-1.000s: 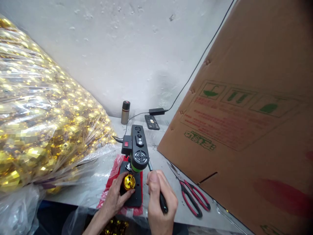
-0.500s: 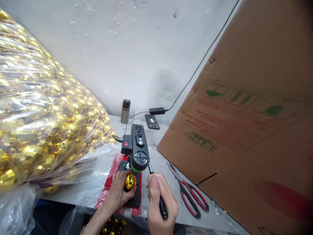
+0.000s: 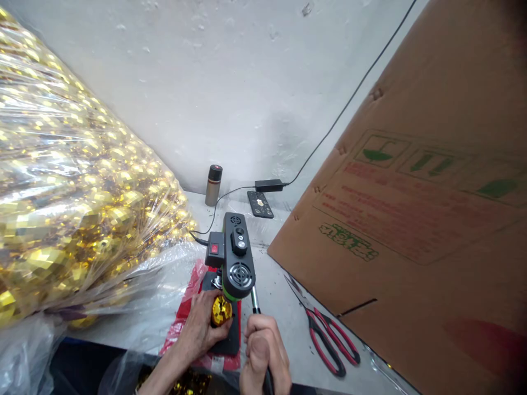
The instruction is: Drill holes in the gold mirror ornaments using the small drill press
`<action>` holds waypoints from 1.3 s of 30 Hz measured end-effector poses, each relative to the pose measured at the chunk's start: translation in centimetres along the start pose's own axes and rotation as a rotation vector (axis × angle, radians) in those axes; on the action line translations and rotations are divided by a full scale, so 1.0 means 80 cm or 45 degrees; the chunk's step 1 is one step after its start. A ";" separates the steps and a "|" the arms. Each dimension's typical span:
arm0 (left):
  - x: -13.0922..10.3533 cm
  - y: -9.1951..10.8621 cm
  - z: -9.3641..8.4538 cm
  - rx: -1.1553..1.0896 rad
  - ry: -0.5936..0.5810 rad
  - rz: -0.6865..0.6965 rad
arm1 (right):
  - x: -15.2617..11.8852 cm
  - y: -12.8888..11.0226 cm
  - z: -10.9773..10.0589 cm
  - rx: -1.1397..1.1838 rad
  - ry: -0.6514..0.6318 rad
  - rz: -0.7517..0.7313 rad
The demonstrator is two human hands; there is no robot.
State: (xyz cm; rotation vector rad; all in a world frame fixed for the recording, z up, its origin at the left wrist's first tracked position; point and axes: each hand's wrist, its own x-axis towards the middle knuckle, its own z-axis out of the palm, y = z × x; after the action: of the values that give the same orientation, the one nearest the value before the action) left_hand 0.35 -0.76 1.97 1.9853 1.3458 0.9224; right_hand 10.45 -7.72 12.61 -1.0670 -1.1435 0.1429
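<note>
A small black bench drill press [image 3: 239,255] with round vents and a red switch stands on a dark base plate [image 3: 230,344]. My left hand [image 3: 201,323] is closed around a faceted gold ball [image 3: 222,310], which sits on the base below the green-ringed head. Whether a bit touches the ball is hidden by the head. To the right, my right hand [image 3: 265,354] is wrapped round the lever handle [image 3: 256,302], a metal rod with a black grip. Red plastic [image 3: 191,296] lies under the base.
Red-and-black scissors [image 3: 325,334] lie on the right beside a large cardboard box [image 3: 391,219]. A clear bag of gold balls [image 3: 90,203] fills the left. Behind the press are a spray can-like cylinder [image 3: 213,186], a phone [image 3: 260,204] and a power adapter [image 3: 269,185] with its cable.
My right hand has moved down and slightly left with the lever, whose metal rod now shows more. The left hand still holds the gold ball under the head. The view has shifted slightly.
</note>
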 end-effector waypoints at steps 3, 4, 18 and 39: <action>-0.001 -0.001 0.001 0.000 0.010 0.003 | 0.000 0.000 0.002 -0.018 0.028 0.013; -0.001 -0.001 0.001 -0.002 0.015 0.003 | 0.000 0.000 0.002 -0.022 0.033 0.013; 0.001 -0.001 0.003 -0.033 -0.001 -0.022 | 0.000 0.003 0.005 -0.048 0.053 -0.045; 0.002 0.003 0.004 -0.089 0.012 -0.057 | 0.012 0.034 0.015 -0.084 0.180 -0.424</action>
State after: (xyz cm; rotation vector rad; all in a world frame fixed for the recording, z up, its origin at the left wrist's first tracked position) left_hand 0.81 -0.69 1.99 1.8938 1.3392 0.9460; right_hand 10.99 -5.01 11.24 -0.9148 -1.1866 -0.2306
